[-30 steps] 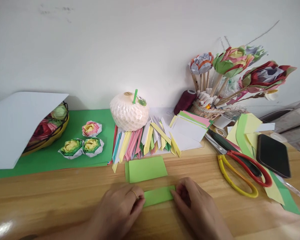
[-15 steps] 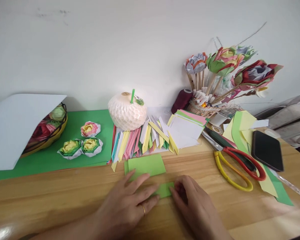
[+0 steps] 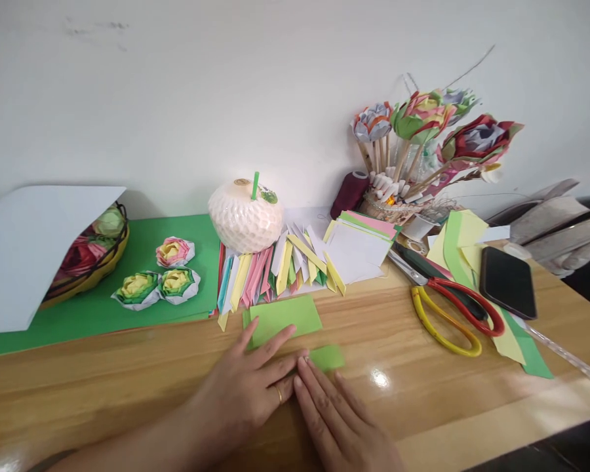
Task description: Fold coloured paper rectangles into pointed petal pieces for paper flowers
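Paper strip (image 3: 328, 358): light green, flat on the wooden tabletop (image 3: 128, 380), lower centre of the frame, its right end poking out beyond the fingertips and its left part covered.
Left hand (image 3: 255, 380): palm down, fingers spread wide, ring (image 3: 278, 393) on one finger; fingertips reach over the strip's covered end, nothing gripped that I can see.
Right hand (image 3: 341, 413): opened out flat, fingers straight and close together, slanting in from the bottom edge; its fingertips meet the left hand's right over the strip, pressing rather than grasping by the look of it.
Green rectangles (image 3: 288, 320): a small stack just above the strip, left fingertips overlapping its lower edge.
White container (image 3: 246, 216): centre of the frame, dimpled and round, green straw on top; here's the branding, a round sticker (image 3: 240, 183) and a leafy label (image 3: 268, 195), both too small to read.
Folded pieces (image 3: 253, 278): a bright row of pink, yellow, white and blue, right below the container.
Scissors (image 3: 420, 278): right of centre, one red handle, one yellow.
Phone (image 3: 509, 282): dark screen up, right of the scissors.
Paper flowers (image 3: 177, 282): three of them on green sheets, left of the frame.
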Tool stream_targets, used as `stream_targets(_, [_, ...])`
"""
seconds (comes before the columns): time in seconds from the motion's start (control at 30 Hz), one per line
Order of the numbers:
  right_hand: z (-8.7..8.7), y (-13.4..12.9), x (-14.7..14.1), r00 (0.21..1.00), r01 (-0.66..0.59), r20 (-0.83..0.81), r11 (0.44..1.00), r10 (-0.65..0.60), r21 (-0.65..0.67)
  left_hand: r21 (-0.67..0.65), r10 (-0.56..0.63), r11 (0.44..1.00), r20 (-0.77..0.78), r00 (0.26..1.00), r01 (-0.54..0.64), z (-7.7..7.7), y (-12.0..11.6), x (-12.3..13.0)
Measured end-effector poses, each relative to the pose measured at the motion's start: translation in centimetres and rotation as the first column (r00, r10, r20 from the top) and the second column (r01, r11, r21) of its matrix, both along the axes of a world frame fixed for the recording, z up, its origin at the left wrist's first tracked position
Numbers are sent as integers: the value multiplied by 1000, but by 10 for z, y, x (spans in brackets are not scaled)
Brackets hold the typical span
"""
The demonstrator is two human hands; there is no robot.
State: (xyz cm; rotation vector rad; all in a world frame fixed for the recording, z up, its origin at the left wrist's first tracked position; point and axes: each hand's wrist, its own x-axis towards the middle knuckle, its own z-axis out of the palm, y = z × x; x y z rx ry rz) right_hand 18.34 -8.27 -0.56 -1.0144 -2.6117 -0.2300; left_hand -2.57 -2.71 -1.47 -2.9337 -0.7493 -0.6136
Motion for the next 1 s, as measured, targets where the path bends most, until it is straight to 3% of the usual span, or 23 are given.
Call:
stream_targets(0.2, [-4,-3,11,997,21,77,1000,-20,-12,96,3,995,-124,992,9,5,-6,0])
stream_targets(0.4, [7,-5,22,997,40,72,986,-29,-162,185,88,981,-198,976,-51,15,-25,-4])
stream_targets(0.53, [7,-7,28,994,99,67,979,-88,-179,229,147,969,-245,958,-91,19,-39,-11])
stream_targets(0.83, [0,-9,41,967,220,131,976,-218,-4,243,181,963,-253,950,-119,18,-43,-15])
stream_targets(1.0, [7,-6,39,938,347,5,936,-348,60,249,171,963,-261,950,-105,20,-42,-13])
